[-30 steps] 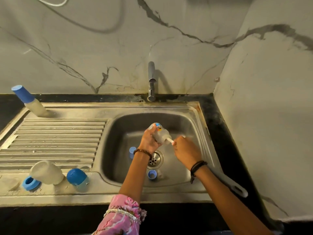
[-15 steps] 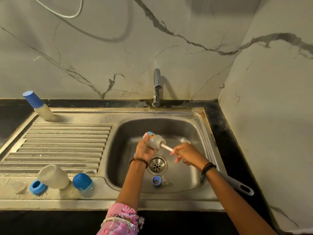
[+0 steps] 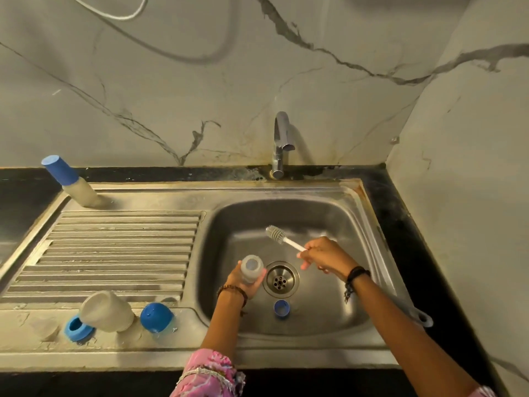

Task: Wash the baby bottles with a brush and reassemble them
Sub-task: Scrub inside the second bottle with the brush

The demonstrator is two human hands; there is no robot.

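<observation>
Over the steel sink basin point(image 3: 337, 308), my left hand point(image 3: 243, 285) grips a small translucent baby bottle point(image 3: 251, 267), its open mouth turned up towards me. My right hand point(image 3: 323, 255) holds the white handle of a bottle brush point(image 3: 279, 235), whose grey bristled head points up and left, free of the bottle. A blue ring point(image 3: 282, 308) lies on the basin floor near the drain point(image 3: 280, 279). On the front ledge lie a second bottle body point(image 3: 107, 310) on its side, a blue collar point(image 3: 76, 328) and a blue dome cap point(image 3: 156, 316).
A capped bottle with a blue lid point(image 3: 70, 181) stands at the back left of the ribbed drainboard point(image 3: 114, 253). The tap point(image 3: 282, 144) rises behind the basin, no water running. A grey utensil handle point(image 3: 420, 318) rests on the basin's right rim. Marble walls close in behind and right.
The brush was inside the bottle; my right hand has pulled it out and up. My left hand lowered the bottle and turned its mouth upward.
</observation>
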